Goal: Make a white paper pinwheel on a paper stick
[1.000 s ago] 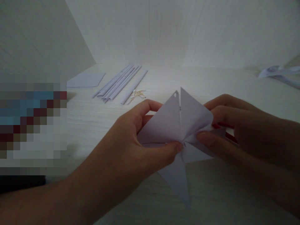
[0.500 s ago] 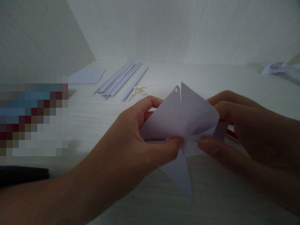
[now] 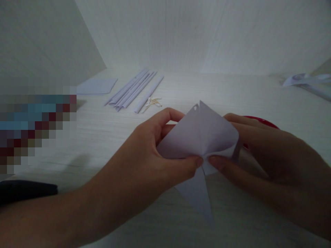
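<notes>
Pale paper piece (image 3: 198, 136), pointed flaps, hole near tip, right side curled

The person's 2 hands, left hand (image 3: 162, 155) and right hand (image 3: 274, 158), are bare, as is the smooth-outlined left forearm (image 3: 64, 217). Left thumb (image 3: 181, 168) and right thumb (image 3: 232, 172) end in rounded tips. Dim light blurs the nails.
</notes>
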{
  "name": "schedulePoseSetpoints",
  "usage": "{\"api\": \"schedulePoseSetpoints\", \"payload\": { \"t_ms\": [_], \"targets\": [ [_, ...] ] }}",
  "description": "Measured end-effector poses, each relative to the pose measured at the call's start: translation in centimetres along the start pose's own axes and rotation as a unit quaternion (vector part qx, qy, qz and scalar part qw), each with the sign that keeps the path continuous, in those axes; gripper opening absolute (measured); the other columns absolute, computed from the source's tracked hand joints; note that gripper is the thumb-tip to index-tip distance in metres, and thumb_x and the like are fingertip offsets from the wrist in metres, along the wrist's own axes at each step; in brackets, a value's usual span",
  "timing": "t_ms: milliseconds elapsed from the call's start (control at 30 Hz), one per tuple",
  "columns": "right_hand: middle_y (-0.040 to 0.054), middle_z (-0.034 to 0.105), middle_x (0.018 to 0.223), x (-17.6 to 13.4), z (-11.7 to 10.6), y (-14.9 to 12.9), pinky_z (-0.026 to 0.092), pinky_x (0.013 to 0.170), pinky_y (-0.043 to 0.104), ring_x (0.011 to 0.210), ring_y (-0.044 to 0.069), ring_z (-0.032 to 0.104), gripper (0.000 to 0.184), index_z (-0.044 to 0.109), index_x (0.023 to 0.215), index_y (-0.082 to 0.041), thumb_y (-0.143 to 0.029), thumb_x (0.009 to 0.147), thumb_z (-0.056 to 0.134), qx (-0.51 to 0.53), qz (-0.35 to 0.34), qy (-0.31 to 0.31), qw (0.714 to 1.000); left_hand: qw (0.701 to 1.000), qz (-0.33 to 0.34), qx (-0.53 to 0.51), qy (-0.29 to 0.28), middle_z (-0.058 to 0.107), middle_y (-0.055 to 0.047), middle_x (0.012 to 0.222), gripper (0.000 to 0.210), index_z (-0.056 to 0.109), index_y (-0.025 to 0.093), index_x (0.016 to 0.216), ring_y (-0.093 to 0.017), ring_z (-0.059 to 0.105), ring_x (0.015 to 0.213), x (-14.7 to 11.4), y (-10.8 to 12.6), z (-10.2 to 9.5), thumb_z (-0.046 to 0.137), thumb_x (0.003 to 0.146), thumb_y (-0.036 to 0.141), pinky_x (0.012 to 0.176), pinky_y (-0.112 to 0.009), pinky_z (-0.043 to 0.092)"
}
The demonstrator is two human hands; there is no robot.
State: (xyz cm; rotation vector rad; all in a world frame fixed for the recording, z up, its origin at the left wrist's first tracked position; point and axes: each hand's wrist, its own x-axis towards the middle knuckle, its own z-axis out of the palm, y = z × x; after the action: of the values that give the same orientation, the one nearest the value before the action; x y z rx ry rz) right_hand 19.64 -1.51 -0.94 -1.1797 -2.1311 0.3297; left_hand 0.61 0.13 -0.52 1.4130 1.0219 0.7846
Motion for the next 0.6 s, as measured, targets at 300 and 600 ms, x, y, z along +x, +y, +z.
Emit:
{"api": "schedulePoseSetpoints", "payload": {
  "t_ms": [300,600],
  "targets": [
    [-0.0045,0.059,0.075,-0.2,-0.26,0.03,0.042,0.059,0.033,0.069,0.013,0.052,0.012,0.057,0.071,-0.021,-0.026,0.081,0.06,-0.006,-0.007,-0.014,1.0,1.0,-0.006,-0.003,-0.021,0.07,0.014,0.074,0.027,0.065,0.029,0.09,-0.009,0.067,0.066,0.05,0.12,0.07,0.071,0.069,0.013,0.053,-0.011,0.05],
    [-0.0032,0.058,0.074,-0.1,-0.29,0.03,0.042,0.058,0.034,0.067,0.014,0.051,0.012,0.057,0.069,-0.021,-0.025,0.08,0.06,-0.017,-0.009,-0.015,1.0,0.999,-0.019,-0.005,-0.025,0.071,0.01,0.076,0.032,0.066,0.03,0.095,-0.014,0.069,0.072,0.13,0.37,0.09,0.068,0.069,0.012,0.052,-0.015,0.05]
  ]
}}
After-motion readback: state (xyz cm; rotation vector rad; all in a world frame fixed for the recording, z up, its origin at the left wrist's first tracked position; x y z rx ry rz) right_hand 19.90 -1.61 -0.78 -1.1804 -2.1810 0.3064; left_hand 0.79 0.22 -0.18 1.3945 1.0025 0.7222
